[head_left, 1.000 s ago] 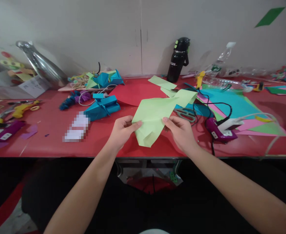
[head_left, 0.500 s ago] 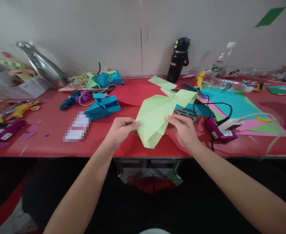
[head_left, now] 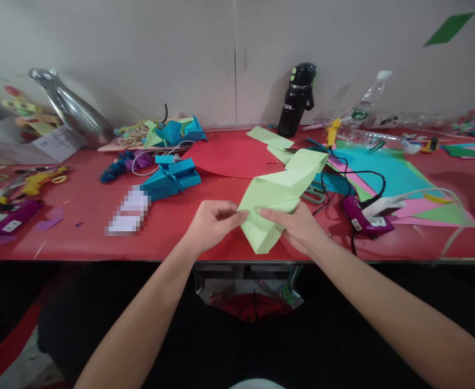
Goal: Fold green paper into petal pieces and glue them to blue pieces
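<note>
Between my hands is a creased sheet of light green paper (head_left: 269, 190), held over the front part of the red table (head_left: 79, 246). My left hand (head_left: 215, 224) pinches its left edge, thumb on top. My right hand (head_left: 298, 224) grips the lower right side; its thumb presses on the paper's face and the fingers are hidden behind. The sheet is partly folded, with a pointed lower end and a flap reaching to the upper right. Beyond it lies a large red paper piece (head_left: 225, 154). Scissors (head_left: 314, 192) are partly covered by the green paper.
Left of my hands sits a folded blue paper piece (head_left: 170, 178). On the right are a purple power strip (head_left: 367, 219) with cables, stacked coloured paper (head_left: 399, 170) and a plastic bottle (head_left: 373, 139) lying down. A black bottle (head_left: 296, 102) and a steel flask (head_left: 73, 111) stand behind.
Both hands have drawn closer together, and the paper has shifted slightly right and down. My right thumb has slid inward over the paper, which is now bent more along its middle.
</note>
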Tool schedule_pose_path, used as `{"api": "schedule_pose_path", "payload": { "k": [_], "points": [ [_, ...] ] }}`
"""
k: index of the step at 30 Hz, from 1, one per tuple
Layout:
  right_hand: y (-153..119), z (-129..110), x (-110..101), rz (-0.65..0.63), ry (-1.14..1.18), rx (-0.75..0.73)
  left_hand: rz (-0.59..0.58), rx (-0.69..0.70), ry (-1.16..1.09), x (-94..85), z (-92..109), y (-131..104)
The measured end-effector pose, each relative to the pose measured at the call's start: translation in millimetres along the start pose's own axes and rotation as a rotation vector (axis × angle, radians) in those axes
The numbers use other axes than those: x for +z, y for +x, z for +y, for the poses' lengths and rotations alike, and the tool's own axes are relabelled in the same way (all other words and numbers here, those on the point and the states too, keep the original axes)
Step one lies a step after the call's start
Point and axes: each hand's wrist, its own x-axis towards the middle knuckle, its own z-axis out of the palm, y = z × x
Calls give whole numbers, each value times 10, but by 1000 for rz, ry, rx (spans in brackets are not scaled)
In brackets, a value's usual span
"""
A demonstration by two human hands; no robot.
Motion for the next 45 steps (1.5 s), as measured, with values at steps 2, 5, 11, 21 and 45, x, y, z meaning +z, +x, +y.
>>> {"api": "schedule_pose_path", "payload": {
  "k": [2, 5, 11, 21, 45],
  "points": [
    [-33, -3, 43, 18, 38, 40, 5, 22, 5, 61, 21, -12],
    [-45, 1, 55, 48, 65, 73, 2, 36, 11, 94, 37, -17],
    [-1, 21, 28, 126, 97, 69, 9, 37, 31, 51, 21, -2],
    [187, -81, -264, 181, 15, -26, 35, 4, -37, -38, -23, 1],
    [-60, 44, 82, 136, 37, 30, -11, -57, 18, 213, -18, -6]
  ]
}}
